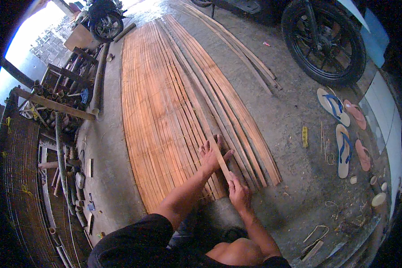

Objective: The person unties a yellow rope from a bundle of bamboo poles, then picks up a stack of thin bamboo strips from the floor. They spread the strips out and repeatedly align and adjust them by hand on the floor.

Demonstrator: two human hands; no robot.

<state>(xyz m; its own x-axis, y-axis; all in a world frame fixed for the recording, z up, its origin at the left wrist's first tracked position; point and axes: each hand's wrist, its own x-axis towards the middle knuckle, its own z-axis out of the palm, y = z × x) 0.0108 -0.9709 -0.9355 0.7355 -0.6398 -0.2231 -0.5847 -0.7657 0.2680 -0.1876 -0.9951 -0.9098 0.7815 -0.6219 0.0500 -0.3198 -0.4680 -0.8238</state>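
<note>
A long mat of narrow brown bamboo slats (154,116), tied across with thin cord, lies on the floor in front of me. My left hand (211,157) rests near its right edge, with fingers spread beside a pale bamboo slat (222,164). That slat runs lengthwise past the left thumb and fingers. Its near end is in my right hand (239,193), whose fingers are closed around it. Right of my hands lie several loose slats (250,138), roughly parallel to the mat.
More thin strips (236,47) lie farther off. A motorcycle wheel (324,42) stands at the far right, with sandals (343,149) nearer me. Bamboo pieces and wooden frames (53,105) crowd the left side. Another motorcycle (106,24) is at the back left.
</note>
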